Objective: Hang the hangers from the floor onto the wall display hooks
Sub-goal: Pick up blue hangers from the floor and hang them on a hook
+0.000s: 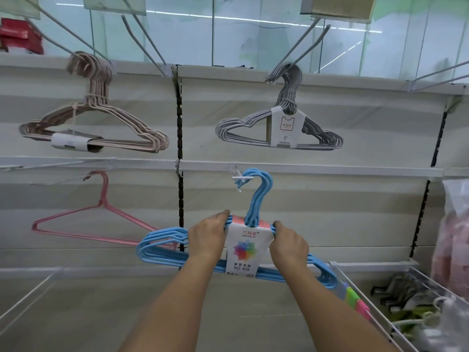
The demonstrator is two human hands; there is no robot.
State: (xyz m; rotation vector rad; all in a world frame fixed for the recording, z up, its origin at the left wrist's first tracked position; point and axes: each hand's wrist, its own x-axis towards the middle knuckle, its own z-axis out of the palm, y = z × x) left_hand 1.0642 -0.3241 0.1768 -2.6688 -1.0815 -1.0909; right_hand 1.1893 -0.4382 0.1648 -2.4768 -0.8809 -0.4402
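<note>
Right now a bundle of blue hangers [162, 246] sits between both hands in front of the wall panel [330, 207], its cluster of hook tops up at the white display hook [242, 177] below the middle rail [317, 170]; whether the tops rest on that hook cannot be told. The left hand [206, 236] grips the bundle's left shoulder with fingers curled over the wires, and the right hand [288, 241] grips the right shoulder the same way, the white label card [245, 247] lying between them. Left of the bundle a single pink hanger [99, 217] hangs from its own hook, its lower right tip hidden behind the blue wires. On the upper rail hang a beige bundle [94, 123] towards the left and a grey bundle [279, 123] towards the right. At the lower right corner a wire basket [380, 308] holds clips and small items.
</note>
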